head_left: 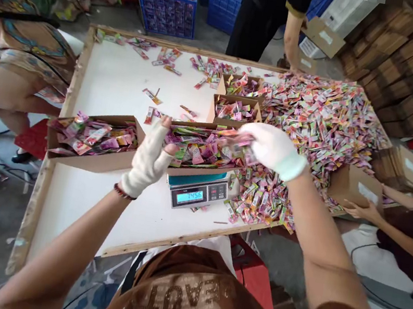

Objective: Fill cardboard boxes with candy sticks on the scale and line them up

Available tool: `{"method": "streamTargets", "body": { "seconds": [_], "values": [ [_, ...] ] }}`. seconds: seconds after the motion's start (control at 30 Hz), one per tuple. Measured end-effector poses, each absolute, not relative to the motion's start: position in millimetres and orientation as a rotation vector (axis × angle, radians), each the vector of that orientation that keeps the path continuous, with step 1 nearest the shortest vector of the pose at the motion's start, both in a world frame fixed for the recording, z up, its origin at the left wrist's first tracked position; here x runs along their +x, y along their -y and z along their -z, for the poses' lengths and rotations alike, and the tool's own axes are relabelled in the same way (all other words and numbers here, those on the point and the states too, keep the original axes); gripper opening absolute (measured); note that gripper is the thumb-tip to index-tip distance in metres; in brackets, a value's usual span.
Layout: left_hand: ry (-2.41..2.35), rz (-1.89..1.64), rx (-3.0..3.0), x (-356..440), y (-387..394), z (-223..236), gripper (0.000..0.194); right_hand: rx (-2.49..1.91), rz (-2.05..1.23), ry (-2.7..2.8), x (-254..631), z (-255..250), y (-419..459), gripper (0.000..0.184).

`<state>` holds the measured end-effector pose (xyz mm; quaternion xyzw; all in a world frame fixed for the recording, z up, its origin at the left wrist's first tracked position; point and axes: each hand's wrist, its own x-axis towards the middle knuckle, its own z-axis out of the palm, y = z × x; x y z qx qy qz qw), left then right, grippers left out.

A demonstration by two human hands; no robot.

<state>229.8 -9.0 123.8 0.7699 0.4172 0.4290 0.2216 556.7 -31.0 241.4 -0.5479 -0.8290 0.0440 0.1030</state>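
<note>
A long cardboard box point(204, 169) filled with small pink and purple packets point(200, 154) stands on a digital scale point(195, 195) with a lit display. At this box's left end is my left hand point(147, 160), in a white glove with bare fingertips. Its thumb and forefinger are apart, and it appears to hold nothing. Over the right end of the box, my right hand point(273, 149), also white-gloved, grips a few packets point(241, 139), slightly blurred. To the left, another filled cardboard box point(91, 156) sits on the white table point(94, 209).
Two smaller filled boxes point(238, 101) stand behind the scale. A large packet heap point(319, 115) covers the table's right side. Across the table a co-worker's hand point(293, 66) touches the heap; at right, another person's hands hold a carton point(355, 187). Blue crates point(166, 13) stand behind.
</note>
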Motion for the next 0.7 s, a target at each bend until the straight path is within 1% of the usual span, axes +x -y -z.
{"method": "streamTargets", "body": {
  "seconds": [0.03, 0.1, 0.17, 0.23, 0.3, 0.33, 0.4, 0.43, 0.47, 0.5, 0.57, 0.6, 0.63, 0.7],
  "values": [
    [-1.120, -1.168, 2.211, 238, 4, -122, 0.081, -1.599, -0.143, 2.577, 530, -232, 16, 0.039],
    [-1.110, -1.126, 2.291, 249, -1, -116, 0.084, -1.717, -0.234, 2.805, 485, -198, -12, 0.039],
    [-1.151, -1.080, 2.274, 255, -3, -112, 0.083, -1.879, -0.456, 2.933, 453, -160, -33, 0.038],
    [-1.166, -1.040, 2.239, 255, -4, -113, 0.078, -1.928, -0.578, 2.939, 437, -138, -46, 0.036],
    [-1.153, -1.025, 2.227, 253, -8, -118, 0.068, -1.896, -0.607, 2.905, 436, -137, -50, 0.037],
    [-1.145, -1.024, 2.230, 251, -10, -122, 0.062, -1.864, -0.613, 2.883, 440, -144, -49, 0.043],
    [-1.128, -1.033, 2.232, 248, -14, -131, 0.055, -1.783, -0.607, 2.838, 457, -165, -39, 0.060],
    [-1.121, -1.038, 2.230, 245, -14, -134, 0.056, -1.722, -0.595, 2.805, 469, -175, -31, 0.068],
    [-1.115, -1.045, 2.225, 242, -13, -137, 0.059, -1.644, -0.586, 2.731, 484, -183, -21, 0.071],
    [-1.114, -1.052, 2.219, 238, -10, -138, 0.064, -1.566, -0.588, 2.604, 502, -187, -10, 0.070],
    [-1.131, -1.093, 2.190, 225, 1, -137, 0.073, -1.468, -0.609, 2.195, 542, -180, 15, 0.056],
    [-1.150, -1.121, 2.160, 217, 9, -134, 0.075, -1.496, -0.618, 1.949, 563, -168, 28, 0.048],
    [-1.179, -1.147, 2.114, 208, 18, -130, 0.075, -1.601, -0.607, 1.729, 583, -151, 42, 0.043],
    [-1.278, -1.158, 1.976, 188, 38, -118, 0.070, -2.009, -0.568, 1.380, 613, -106, 70, 0.041]
  ]
}}
